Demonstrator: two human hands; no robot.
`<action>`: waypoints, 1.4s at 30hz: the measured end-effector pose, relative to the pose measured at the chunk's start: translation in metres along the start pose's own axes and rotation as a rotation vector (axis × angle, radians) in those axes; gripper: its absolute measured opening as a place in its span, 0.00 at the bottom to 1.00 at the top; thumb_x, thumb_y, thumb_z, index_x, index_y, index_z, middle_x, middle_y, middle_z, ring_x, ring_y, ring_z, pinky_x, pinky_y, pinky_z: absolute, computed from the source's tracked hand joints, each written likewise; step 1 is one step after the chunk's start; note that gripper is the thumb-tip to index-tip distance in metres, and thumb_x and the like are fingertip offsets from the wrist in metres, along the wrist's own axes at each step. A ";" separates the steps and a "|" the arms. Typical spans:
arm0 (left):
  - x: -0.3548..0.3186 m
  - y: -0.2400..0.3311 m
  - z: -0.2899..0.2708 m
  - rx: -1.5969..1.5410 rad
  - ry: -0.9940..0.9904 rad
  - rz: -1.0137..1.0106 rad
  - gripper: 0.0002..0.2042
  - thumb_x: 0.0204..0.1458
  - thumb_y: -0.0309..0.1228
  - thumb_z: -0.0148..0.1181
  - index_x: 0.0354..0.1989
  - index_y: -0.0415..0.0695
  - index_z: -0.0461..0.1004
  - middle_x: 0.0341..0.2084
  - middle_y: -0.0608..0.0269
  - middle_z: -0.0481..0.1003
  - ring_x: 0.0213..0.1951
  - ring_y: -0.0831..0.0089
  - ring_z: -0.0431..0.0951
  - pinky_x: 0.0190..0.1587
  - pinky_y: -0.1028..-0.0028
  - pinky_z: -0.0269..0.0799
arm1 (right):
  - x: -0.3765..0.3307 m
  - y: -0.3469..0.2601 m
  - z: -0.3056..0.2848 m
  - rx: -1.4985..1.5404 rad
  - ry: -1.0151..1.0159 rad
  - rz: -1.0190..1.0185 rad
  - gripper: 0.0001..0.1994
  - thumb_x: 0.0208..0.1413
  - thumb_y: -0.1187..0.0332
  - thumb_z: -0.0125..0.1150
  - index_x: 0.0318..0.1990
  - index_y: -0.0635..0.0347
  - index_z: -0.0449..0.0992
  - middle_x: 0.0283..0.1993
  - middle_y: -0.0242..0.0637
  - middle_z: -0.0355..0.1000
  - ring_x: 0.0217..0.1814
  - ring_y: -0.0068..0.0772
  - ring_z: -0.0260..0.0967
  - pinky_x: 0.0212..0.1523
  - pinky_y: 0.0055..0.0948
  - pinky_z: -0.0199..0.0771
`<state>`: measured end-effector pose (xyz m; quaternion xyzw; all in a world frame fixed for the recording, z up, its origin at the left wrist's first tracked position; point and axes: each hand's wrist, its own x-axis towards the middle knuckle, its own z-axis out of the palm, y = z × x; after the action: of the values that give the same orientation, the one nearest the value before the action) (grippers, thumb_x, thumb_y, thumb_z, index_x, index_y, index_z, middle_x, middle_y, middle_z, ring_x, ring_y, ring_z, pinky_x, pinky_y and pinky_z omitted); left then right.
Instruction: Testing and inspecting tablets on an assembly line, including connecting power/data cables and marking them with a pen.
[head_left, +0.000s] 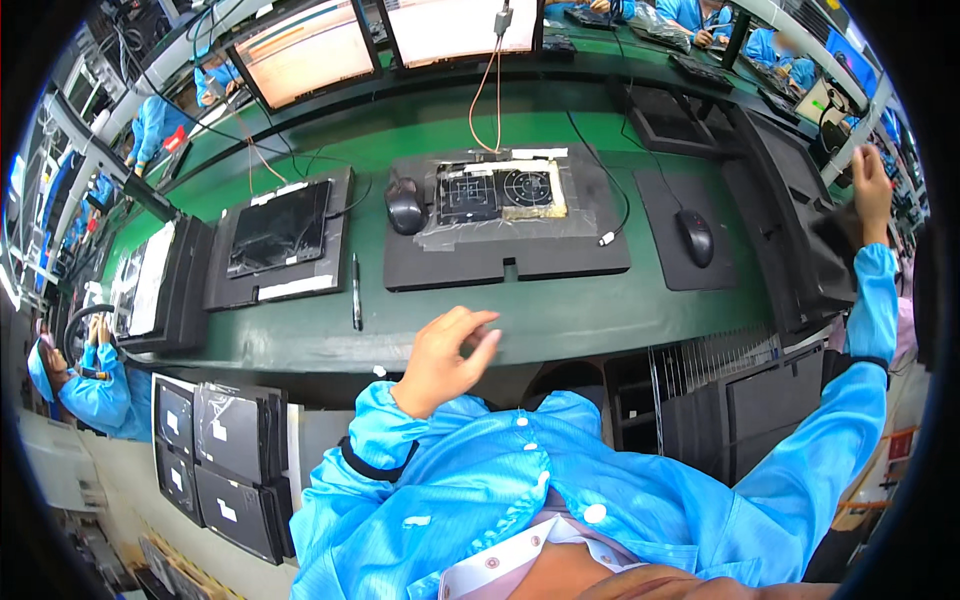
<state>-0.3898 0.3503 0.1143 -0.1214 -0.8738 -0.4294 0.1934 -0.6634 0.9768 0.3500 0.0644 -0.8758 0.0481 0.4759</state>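
Green desk (560, 320): left hand (440, 360) hovers loose-fingered, empty, nearer than the test pad (500, 192); right hand (872, 190) reaches the dark stacked panel (800, 240) far right of it, grip unclear.

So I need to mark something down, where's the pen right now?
In the head view the pen lies on the green bench, left of centre, between the tablet on its dark tray and the central black fixture, ahead of the left hand.
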 end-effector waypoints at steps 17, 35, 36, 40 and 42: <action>-0.037 0.034 -0.064 -0.606 0.015 -0.604 0.15 0.58 0.32 0.69 0.47 0.33 0.81 0.37 0.61 0.82 0.38 0.77 0.79 0.43 0.74 0.76 | -0.128 -0.394 0.064 0.940 -0.599 0.048 0.17 0.69 0.60 0.54 0.55 0.63 0.77 0.56 0.46 0.75 0.58 0.38 0.73 0.57 0.37 0.72; -0.094 -0.035 -0.162 -0.154 -0.472 -0.360 0.17 0.56 0.36 0.70 0.40 0.31 0.79 0.16 0.54 0.72 0.19 0.73 0.68 0.24 0.70 0.63 | -0.212 -0.485 -0.040 1.213 -1.154 -0.398 0.10 0.62 0.75 0.59 0.50 0.62 0.77 0.38 0.45 0.76 0.42 0.50 0.73 0.43 0.39 0.73; -0.095 -0.035 -0.160 -0.170 -0.486 -0.415 0.17 0.56 0.37 0.70 0.40 0.31 0.79 0.16 0.54 0.71 0.20 0.73 0.67 0.24 0.69 0.63 | -0.211 -0.490 -0.040 1.217 -1.156 -0.403 0.10 0.62 0.75 0.59 0.50 0.62 0.77 0.38 0.45 0.76 0.42 0.50 0.73 0.43 0.39 0.73; -0.095 -0.033 -0.157 -0.188 -0.486 -0.367 0.18 0.57 0.38 0.69 0.40 0.31 0.79 0.17 0.52 0.71 0.20 0.70 0.67 0.26 0.68 0.64 | -0.212 -0.500 -0.025 1.205 -0.883 -0.688 0.06 0.59 0.69 0.63 0.41 0.58 0.79 0.36 0.37 0.78 0.39 0.42 0.74 0.44 0.38 0.70; -0.094 -0.032 -0.157 -0.185 -0.532 -0.386 0.18 0.57 0.38 0.69 0.39 0.31 0.79 0.17 0.51 0.71 0.20 0.68 0.68 0.27 0.67 0.64 | -0.216 -0.499 -0.019 1.257 -0.778 -0.746 0.06 0.58 0.69 0.65 0.41 0.57 0.79 0.36 0.36 0.78 0.38 0.40 0.74 0.44 0.37 0.69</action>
<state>-0.2812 0.2013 0.1383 -0.0786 -0.8578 -0.4888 -0.1381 -0.4518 0.5014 0.1903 0.6168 -0.7088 0.3422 -0.0010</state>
